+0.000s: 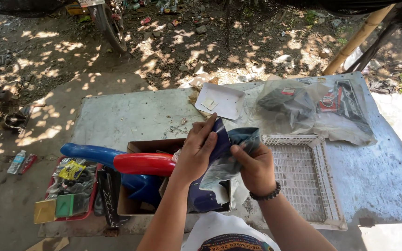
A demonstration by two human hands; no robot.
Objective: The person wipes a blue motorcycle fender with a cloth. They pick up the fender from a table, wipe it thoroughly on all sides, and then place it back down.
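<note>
Grey metal table [131, 111] across mid frame, white plastic crate [303, 176] lower right. Clear bags w/ dark parts and red-black labels [322, 104] upper right. Cardboard box [150, 148] lower centre, red fairing [143, 163] and blue fairing [87, 152] poking out. Step, by the look: unwrapping. Left hand [196, 151] clamped on dark blue panel [220, 137], centre frame; right hand [256, 168] pinching its plastic wrap [238, 144]. Next prob needs steady peel.
</note>
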